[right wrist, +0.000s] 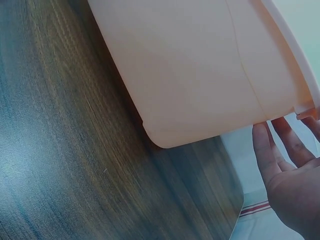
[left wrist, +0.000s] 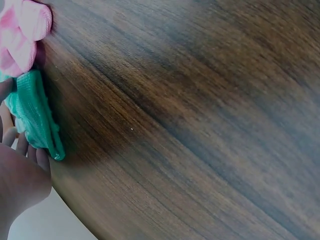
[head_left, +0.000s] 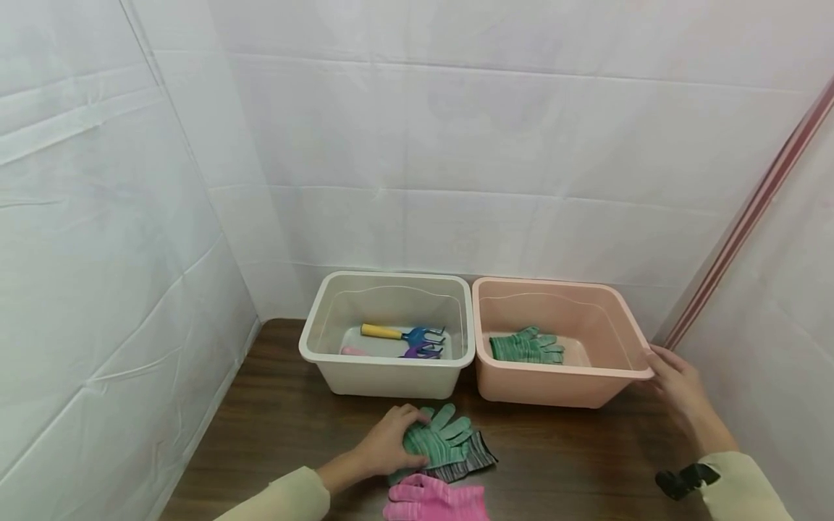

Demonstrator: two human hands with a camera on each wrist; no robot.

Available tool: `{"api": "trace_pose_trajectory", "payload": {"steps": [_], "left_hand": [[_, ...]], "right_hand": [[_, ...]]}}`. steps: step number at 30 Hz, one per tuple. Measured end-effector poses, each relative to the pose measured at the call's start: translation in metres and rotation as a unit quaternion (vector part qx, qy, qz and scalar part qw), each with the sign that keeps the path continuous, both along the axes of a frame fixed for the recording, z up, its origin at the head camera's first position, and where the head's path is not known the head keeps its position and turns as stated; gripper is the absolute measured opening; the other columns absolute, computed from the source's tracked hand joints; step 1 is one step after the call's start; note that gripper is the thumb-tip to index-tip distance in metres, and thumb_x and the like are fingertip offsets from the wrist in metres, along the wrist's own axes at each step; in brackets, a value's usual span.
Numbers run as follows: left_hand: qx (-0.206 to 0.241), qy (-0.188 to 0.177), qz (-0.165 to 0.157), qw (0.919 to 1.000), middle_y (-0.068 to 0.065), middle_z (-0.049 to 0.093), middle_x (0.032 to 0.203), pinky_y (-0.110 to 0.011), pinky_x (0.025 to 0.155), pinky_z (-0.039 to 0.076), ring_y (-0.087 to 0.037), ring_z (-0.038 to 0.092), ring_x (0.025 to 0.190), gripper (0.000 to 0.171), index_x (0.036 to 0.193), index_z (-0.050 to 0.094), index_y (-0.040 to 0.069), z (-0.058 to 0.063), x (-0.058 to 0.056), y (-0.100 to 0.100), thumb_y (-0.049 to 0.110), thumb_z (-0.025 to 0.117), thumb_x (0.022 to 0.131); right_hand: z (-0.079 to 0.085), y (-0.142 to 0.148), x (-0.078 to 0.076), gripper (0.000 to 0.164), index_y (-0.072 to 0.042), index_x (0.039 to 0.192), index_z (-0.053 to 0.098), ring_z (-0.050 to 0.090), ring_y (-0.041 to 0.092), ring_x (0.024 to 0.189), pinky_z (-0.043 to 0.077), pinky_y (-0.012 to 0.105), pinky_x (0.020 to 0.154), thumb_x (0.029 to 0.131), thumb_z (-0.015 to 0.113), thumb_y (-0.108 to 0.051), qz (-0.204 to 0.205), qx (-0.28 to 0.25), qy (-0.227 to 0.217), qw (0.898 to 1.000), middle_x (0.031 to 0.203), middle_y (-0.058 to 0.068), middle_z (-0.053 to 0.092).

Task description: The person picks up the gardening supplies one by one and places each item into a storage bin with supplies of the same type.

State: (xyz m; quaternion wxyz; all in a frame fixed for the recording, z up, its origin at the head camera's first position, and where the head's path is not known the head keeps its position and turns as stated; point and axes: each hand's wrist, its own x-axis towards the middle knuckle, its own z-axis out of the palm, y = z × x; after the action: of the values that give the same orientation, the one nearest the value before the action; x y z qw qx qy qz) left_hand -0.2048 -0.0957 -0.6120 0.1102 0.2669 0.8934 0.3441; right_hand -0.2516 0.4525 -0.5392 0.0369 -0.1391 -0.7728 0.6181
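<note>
My left hand [head_left: 389,441] holds a green striped knit glove [head_left: 443,436] on the table, thumb on the near side and fingers on the far side. In the left wrist view the fingers meet the edge of the same green glove [left wrist: 36,112]. Partly under it lies a grey-and-black glove [head_left: 478,457]. Nearer me rests a pink glove [head_left: 443,501], cut off by the frame. My right hand [head_left: 677,380] grips the right rim of a peach plastic tub [head_left: 560,385]. Inside that tub lies another green glove [head_left: 526,347].
Left of the peach tub stands a white tub [head_left: 391,376], holding a yellow-handled hand rake [head_left: 384,331] and a purple one with a pink handle [head_left: 420,352]. Both tubs stand at the back of the brown wooden table [head_left: 260,427], against white sheeting [head_left: 404,145].
</note>
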Motion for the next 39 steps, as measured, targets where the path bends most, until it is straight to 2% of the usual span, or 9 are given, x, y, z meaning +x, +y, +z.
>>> {"api": "trace_pose_trajectory", "payload": {"steps": [3,8,11,22,26,30,34,37,39], "left_hand": [[0.008,-0.009,0.0,0.9999,0.001,0.062,0.131,-0.052,0.112,0.047,-0.024,0.052,0.128,0.056,0.131,0.068,0.016,0.0,-0.002,-0.001,0.036,0.089,0.084],[0.016,-0.023,-0.003,0.9996,0.003,0.062,0.131,-0.051,0.112,0.046,-0.023,0.053,0.127,0.049,0.13,0.068,0.016,-0.003,-0.006,-0.002,0.034,0.086,0.088],[0.019,-0.023,-0.005,0.9995,0.003,0.063,0.129,-0.049,0.111,0.048,-0.022,0.055,0.125,0.045,0.129,0.069,0.015,-0.004,-0.008,-0.003,0.032,0.083,0.09],[0.023,-0.026,0.001,0.9994,0.002,0.068,0.126,-0.046,0.109,0.05,-0.021,0.06,0.121,0.039,0.128,0.069,0.013,-0.004,-0.014,-0.004,0.026,0.079,0.093],[0.025,-0.021,0.0,0.9995,0.001,0.069,0.123,-0.047,0.108,0.051,-0.021,0.062,0.12,0.037,0.127,0.07,0.011,-0.003,-0.014,-0.005,0.023,0.078,0.093],[0.032,-0.028,0.002,0.9991,0.001,0.07,0.122,-0.046,0.106,0.053,-0.02,0.064,0.118,0.035,0.127,0.07,0.011,-0.001,-0.016,-0.006,0.02,0.077,0.094],[0.039,-0.03,0.001,0.9988,0.001,0.071,0.119,-0.042,0.102,0.056,-0.018,0.065,0.113,0.033,0.126,0.071,0.009,0.0,-0.019,-0.007,0.017,0.078,0.094],[0.038,-0.032,-0.001,0.9988,0.001,0.07,0.118,-0.039,0.099,0.057,-0.015,0.065,0.109,0.033,0.124,0.07,0.009,0.0,-0.02,-0.008,0.015,0.079,0.093],[0.034,-0.034,-0.002,0.9988,0.001,0.07,0.118,-0.037,0.099,0.057,-0.015,0.064,0.109,0.033,0.124,0.07,0.009,0.001,-0.021,-0.009,0.015,0.08,0.093]], "right_hand": [[0.0,0.0,0.001,0.085,0.006,0.161,0.034,0.065,-0.009,0.093,0.061,0.021,0.082,0.105,0.061,-0.052,0.0,-0.007,0.002,1.0,0.147,0.024,0.051],[0.001,0.003,0.003,0.081,0.006,0.159,0.036,0.068,-0.005,0.093,0.062,0.024,0.081,0.105,0.065,-0.046,0.007,-0.043,0.017,0.999,0.112,-0.015,0.064],[0.001,0.004,0.004,0.075,0.005,0.158,0.04,0.07,-0.002,0.093,0.062,0.025,0.08,0.106,0.065,-0.042,0.011,-0.061,0.022,0.998,0.103,-0.024,0.064],[0.001,0.003,0.003,0.072,0.006,0.157,0.04,0.071,0.0,0.091,0.063,0.026,0.078,0.106,0.065,-0.039,0.01,-0.07,0.025,0.997,0.102,-0.021,0.067],[0.001,0.001,0.004,0.082,0.008,0.159,0.035,0.069,-0.005,0.092,0.062,0.025,0.082,0.105,0.064,-0.047,0.004,-0.031,0.013,0.999,0.125,0.005,0.065],[0.001,0.0,0.004,0.087,0.009,0.16,0.032,0.067,-0.007,0.093,0.062,0.025,0.084,0.105,0.063,-0.05,0.004,-0.017,0.006,1.0,0.145,0.025,0.05],[0.002,0.001,0.003,0.085,0.01,0.159,0.033,0.07,-0.004,0.091,0.063,0.027,0.083,0.104,0.065,-0.046,0.0,-0.045,0.008,0.999,0.12,0.003,0.065],[0.002,0.002,0.002,0.084,0.01,0.159,0.033,0.071,-0.002,0.09,0.063,0.028,0.082,0.104,0.066,-0.045,-0.001,-0.059,0.01,0.998,0.102,-0.018,0.063],[0.002,0.002,0.002,0.083,0.01,0.159,0.033,0.071,-0.002,0.09,0.063,0.028,0.082,0.105,0.066,-0.044,0.001,-0.063,0.012,0.998,0.099,-0.021,0.063]]}}
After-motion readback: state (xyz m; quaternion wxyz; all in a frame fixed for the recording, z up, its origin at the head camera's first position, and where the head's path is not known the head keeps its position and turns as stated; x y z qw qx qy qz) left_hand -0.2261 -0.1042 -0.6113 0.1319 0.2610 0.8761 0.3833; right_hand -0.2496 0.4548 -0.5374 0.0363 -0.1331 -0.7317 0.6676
